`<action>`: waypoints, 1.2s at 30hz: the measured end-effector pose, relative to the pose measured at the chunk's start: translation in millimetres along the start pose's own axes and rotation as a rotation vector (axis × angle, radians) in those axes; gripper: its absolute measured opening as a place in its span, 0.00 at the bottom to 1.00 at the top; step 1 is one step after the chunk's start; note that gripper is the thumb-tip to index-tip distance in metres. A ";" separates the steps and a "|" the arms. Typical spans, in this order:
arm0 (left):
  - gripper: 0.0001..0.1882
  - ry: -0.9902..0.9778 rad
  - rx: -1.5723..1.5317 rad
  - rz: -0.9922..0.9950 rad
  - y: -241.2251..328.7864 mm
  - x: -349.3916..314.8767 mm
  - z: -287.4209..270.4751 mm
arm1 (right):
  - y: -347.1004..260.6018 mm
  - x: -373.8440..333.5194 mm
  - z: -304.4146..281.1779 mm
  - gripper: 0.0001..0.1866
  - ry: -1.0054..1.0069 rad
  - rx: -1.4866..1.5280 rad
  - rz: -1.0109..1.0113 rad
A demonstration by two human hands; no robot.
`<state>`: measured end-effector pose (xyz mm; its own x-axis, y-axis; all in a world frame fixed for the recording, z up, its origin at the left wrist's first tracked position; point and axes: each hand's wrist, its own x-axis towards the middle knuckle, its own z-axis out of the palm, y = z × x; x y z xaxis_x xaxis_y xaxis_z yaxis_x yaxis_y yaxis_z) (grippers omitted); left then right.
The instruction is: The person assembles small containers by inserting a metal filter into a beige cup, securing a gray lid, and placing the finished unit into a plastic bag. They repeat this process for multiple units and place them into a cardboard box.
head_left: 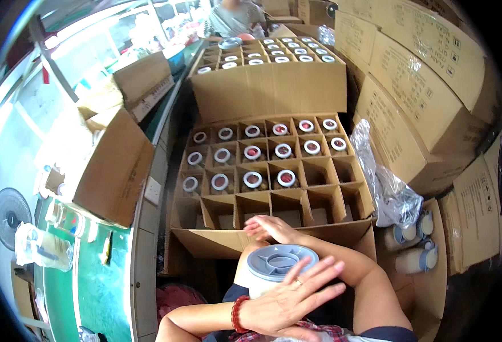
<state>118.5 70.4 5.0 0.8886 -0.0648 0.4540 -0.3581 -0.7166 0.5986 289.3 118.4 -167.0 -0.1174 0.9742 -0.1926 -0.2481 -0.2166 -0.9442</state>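
A pale container with a round blue-grey lid (281, 261) stands upright in front of my body, between my forearms. My left hand (294, 299), with a red beaded bracelet at the wrist and a ring, is spread open on its near side, fingers pointing right and partly over the lid's edge. Whether it touches the container I cannot tell. Beyond the lid, my right hand (271, 228) reaches across to the left, fingers stretched out by the front edge of a divided cardboard box (217, 242). Neither hand grips anything. Several jars with white-rimmed tops (252, 180) fill the box's far cells.
Another divided carton (268, 91) with white-topped jars stands behind. Stacked cartons (416, 85) rise on the right, above crumpled plastic (396, 196) and an open box with grey-topped containers (416, 259). A green workbench (111, 290) with an open carton (114, 165) runs along the left. A person (231, 23) is at the far end.
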 end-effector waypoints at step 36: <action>0.17 0.424 -0.028 -0.384 -132.8 -34.2 -61.3 | -45.2 -26.0 -36.7 0.24 0.036 0.383 0.129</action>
<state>118.0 210.3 -49.6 0.7655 0.4853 0.4224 -0.0447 -0.6149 0.7873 338.9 105.1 -129.1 -0.1390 0.9375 -0.3190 -0.5750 -0.3387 -0.7448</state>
